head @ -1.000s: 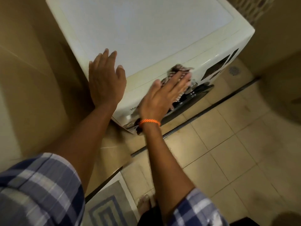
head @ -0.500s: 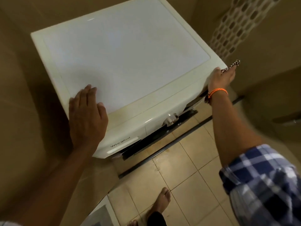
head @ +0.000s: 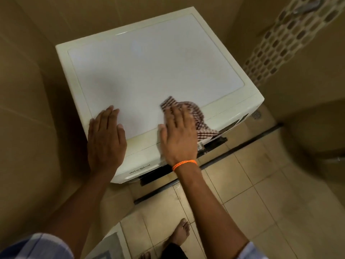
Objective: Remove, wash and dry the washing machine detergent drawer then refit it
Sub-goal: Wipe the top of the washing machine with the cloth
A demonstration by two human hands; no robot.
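Note:
A white front-loading washing machine point(head: 149, 68) stands in a tiled corner, seen from above. Its detergent drawer front point(head: 141, 168) with the brand name sits flush in the front panel at the near left. My left hand point(head: 105, 139) lies flat, fingers straight, on the machine's near left top corner. My right hand point(head: 178, 135), with an orange band at the wrist, presses a checked brown-and-white cloth point(head: 197, 118) flat onto the top near the front edge. The cloth spills over the front edge toward the control panel.
Beige tiled walls close in on the left and behind. A patterned tile strip point(head: 280, 40) runs up the right wall. A dark threshold strip point(head: 242, 146) crosses the tiled floor, with a floor drain point(head: 256, 114) beyond it. My bare foot point(head: 180, 234) and a mat point(head: 106, 247) are below.
My right hand has brought the cloth from the machine's right front corner back to the middle of the top's front edge. The left hand has stayed on the near left corner.

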